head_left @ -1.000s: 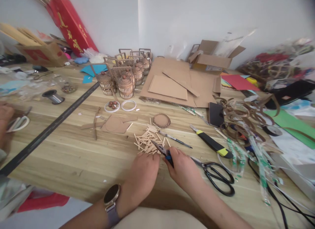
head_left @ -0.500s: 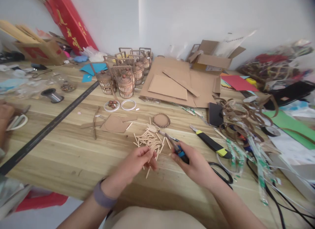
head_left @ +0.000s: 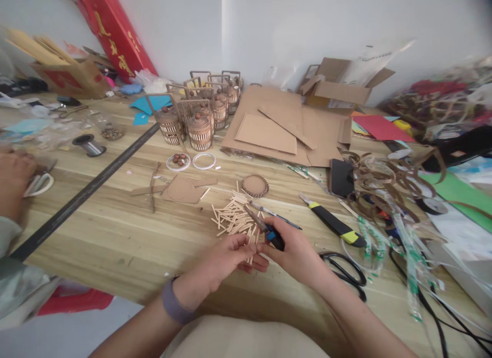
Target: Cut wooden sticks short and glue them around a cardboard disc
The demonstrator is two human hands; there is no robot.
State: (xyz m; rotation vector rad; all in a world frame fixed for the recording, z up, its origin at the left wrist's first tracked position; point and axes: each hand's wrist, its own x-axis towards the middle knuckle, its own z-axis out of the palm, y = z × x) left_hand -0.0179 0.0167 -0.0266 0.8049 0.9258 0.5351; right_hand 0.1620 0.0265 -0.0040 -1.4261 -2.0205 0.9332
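Note:
My left hand [head_left: 230, 258] is pinched on a few short, pale wooden sticks [head_left: 251, 241], at the near edge of a loose pile of such sticks [head_left: 232, 214]. My right hand [head_left: 294, 250] has its fingers wrapped around a blue-and-black handled tool [head_left: 274, 238]. Its long grey tip points away over the pile; the exact kind is unclear. The right thumb and fingertips meet the left fingers at the sticks. Beyond the pile lies a round cardboard disc with a ridged rim [head_left: 254, 185]. A pen [head_left: 282, 219] rests just past my right hand.
A yellow-black utility knife [head_left: 334, 223] and black scissors [head_left: 346, 271] lie to the right, near tangled brown strips [head_left: 372, 178]. Small lidded baskets [head_left: 200, 132] stand behind, beside cardboard sheets [head_left: 265, 135]. At far left, another person's hand [head_left: 15, 178] is near white-handled scissors [head_left: 40, 184].
My right hand has moved left with the tool, up to my left hand. The left hand has shifted slightly right and now pinches sticks between both hands. The whole view has shifted a little.

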